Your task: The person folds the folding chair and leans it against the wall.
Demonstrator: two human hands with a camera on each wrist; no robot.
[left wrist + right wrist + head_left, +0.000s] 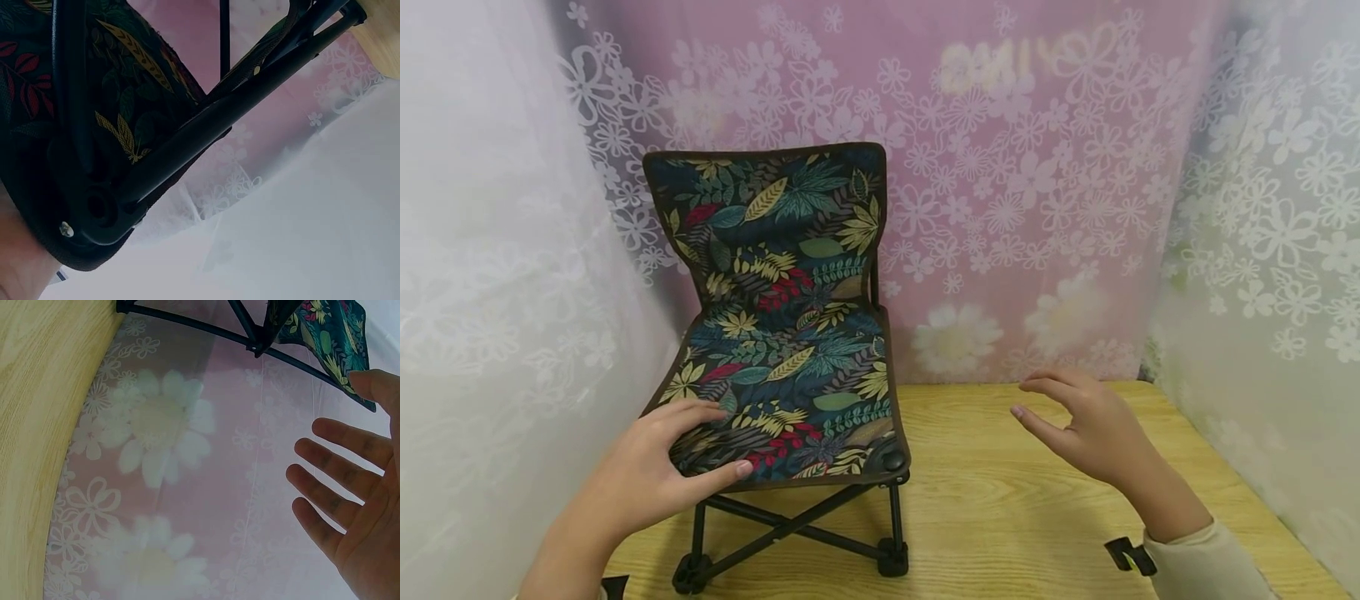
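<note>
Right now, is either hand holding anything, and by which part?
The left hand grips the chair by the front left corner of its seat, thumb along the front edge. The right hand is open above the table, holding nothing.

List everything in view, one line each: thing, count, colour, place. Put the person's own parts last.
folding chair: one, dark fabric with leaf print in green, yellow and red, black frame, standing on the left of the table.
table: one, light wood grain, under the chair and both hands.
curtain backdrop: pink with white flowers behind, white lace at both sides.
black clip: one, at the right wrist by the sleeve.
sleeve: one, cream, on the right arm.
left hand: one, gripping the front left edge of the chair seat.
right hand: one, fingers relaxed, in the air right of the chair, holding nothing.
</note>
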